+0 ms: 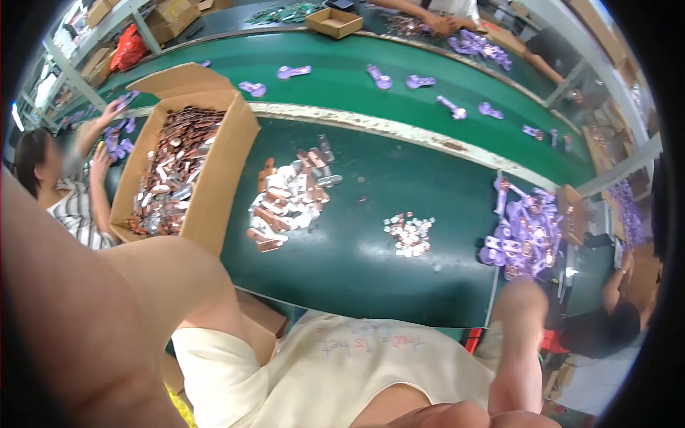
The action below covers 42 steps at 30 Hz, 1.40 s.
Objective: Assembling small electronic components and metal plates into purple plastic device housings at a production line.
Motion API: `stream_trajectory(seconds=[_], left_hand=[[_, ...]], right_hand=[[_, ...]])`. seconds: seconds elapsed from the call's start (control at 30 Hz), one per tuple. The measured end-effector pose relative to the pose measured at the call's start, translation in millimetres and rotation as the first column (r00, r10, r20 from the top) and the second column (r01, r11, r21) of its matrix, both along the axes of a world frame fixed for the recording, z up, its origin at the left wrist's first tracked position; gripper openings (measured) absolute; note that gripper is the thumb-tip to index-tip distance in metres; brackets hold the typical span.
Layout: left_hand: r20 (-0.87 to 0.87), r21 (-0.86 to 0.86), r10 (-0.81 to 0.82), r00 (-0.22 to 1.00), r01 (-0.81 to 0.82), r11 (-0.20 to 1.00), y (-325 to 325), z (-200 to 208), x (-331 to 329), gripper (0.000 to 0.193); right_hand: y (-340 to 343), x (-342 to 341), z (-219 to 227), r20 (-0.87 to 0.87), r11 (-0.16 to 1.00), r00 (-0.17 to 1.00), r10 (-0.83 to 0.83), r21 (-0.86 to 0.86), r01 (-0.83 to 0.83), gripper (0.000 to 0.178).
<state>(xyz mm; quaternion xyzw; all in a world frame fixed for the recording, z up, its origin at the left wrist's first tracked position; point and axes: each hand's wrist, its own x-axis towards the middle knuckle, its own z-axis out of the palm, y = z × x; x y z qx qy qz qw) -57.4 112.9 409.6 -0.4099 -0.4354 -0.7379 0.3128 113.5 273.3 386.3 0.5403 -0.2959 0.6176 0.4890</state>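
My left arm (171,274) bends up close at the left, its forearm running out at the lower left; my left hand is outside the picture. My right arm (517,335) bends at the right, and its forearm drops toward the lower edge. Only a blurred bit of my right hand (526,420) shows there, fingers hidden. Neither arm visibly holds anything. On the dark green table (357,271) lie a heap of copper and silver-coloured flat pieces (289,196) and a smaller heap of tiny shiny pieces (409,234). Purple handled parts (524,232) are piled near my right elbow.
An open cardboard box (225,171) full of copper-coloured pieces stands left on the table. Beyond a pale worn rail (399,135), a green conveyor belt (328,89) carries scattered purple parts. A co-worker (68,178) sits left; other people's arms reach in at the far side and right.
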Motion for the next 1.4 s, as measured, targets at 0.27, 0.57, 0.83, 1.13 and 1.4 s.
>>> stream_trajectory(seconds=[0.27, 0.57, 0.83, 1.13, 1.4], left_hand=[[0.087, 0.094, -0.147, 0.985, 0.139, 0.986, -20.4, -22.9, -31.9, 0.020], [0.099, 0.097, -0.170, 0.980, 0.161, 0.982, -20.8, -17.7, 9.1, 0.016], [0.191, -0.012, -0.040, 0.981, 0.043, 0.999, -42.5, -16.9, 44.0, 0.014], [0.106, -0.121, 0.063, 0.992, -0.050, 0.991, -17.8, -9.6, 134.8, 0.014], [-0.118, -0.004, -0.181, 0.976, 0.182, 0.983, -30.4, -29.9, 209.4, 0.008]], right_hand=[[-70.0, -16.1, -10.9, 0.355, 0.996, 0.931, 0.087, -0.006, -0.091, 0.007], [-137.5, -28.6, -13.7, 0.632, 0.095, -0.063, 0.772, -0.213, -0.972, 0.064], [-57.0, 9.4, -93.9, 0.606, 0.152, 0.642, -0.471, 0.772, -0.617, 0.031], [-13.6, 105.1, -25.9, 0.263, 0.312, 0.185, -0.947, 0.610, 0.729, 0.033], [39.5, 148.6, -51.4, 0.144, 0.217, 0.163, -0.976, 0.710, 0.670, 0.036]])
